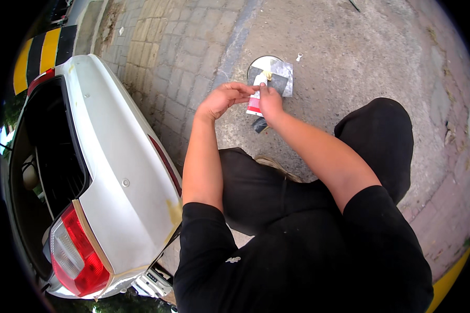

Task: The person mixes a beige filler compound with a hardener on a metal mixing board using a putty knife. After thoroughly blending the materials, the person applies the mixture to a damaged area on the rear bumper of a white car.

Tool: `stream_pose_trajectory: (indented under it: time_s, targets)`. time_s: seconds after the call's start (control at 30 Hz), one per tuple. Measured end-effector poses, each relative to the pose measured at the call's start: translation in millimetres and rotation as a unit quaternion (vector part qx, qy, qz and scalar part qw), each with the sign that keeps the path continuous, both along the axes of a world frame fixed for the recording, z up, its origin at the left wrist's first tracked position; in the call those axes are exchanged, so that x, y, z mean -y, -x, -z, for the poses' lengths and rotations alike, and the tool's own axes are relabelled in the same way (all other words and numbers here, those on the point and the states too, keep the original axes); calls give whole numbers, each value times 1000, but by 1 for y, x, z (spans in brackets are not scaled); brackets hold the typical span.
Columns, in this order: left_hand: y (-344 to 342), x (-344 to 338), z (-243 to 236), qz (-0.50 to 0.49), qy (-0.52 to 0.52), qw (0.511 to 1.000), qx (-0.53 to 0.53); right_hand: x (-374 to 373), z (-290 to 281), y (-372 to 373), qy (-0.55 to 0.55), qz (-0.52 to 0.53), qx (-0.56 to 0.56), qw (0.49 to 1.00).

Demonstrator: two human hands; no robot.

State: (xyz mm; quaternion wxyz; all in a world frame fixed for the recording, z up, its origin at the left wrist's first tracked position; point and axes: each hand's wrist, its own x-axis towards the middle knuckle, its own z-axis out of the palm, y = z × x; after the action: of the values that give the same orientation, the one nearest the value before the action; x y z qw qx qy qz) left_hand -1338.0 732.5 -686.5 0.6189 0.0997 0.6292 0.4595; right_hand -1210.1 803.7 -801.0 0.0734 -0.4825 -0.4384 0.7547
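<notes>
In front of me, above the pavement, my right hand (pixel 269 103) is closed around a white and red squeeze tube (pixel 254 108), its thumb lying along the upper part. My left hand (pixel 225 99) reaches in from the left, its fingertips meeting the tube's left side and front. Just past the tube's upper end, a cream-coloured blob of paste (pixel 267 75) sits on a dark grey flat sheet (pixel 279 83). A round tin (pixel 257 64) shows partly behind it, and a pale flat plate (pixel 284 69) lies over its right side. Part of the tin is hidden.
A white car (pixel 125 151) stands close on my left, with yellowish smears and tape beside its red tail light (pixel 78 253). A small dark object (pixel 259 124) lies below the tube. A small white piece (pixel 299 57) lies right of the tin. My knees flank the work spot.
</notes>
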Motion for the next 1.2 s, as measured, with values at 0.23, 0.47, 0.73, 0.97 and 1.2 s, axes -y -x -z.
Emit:
stream_pose_trajectory:
  time_s: [0.23, 0.47, 0.73, 0.97, 1.2]
  targets:
    - [-29, -34, 39, 12, 207, 942, -263, -9, -40, -10, -104, -61, 50, 991]
    - [-33, -35, 51, 99, 172, 947, -254, -5, -12, -6, -26, -57, 48, 997]
    - [-43, -43, 50, 33, 203, 947, -247, -8, -29, -6, -67, -55, 119, 989]
    - [-33, -36, 65, 62, 200, 947, -243, -6, -24, -2, -73, -69, 130, 986]
    - [-28, -31, 77, 47, 179, 951, -246, -5, -27, 0, -68, -59, 120, 989]
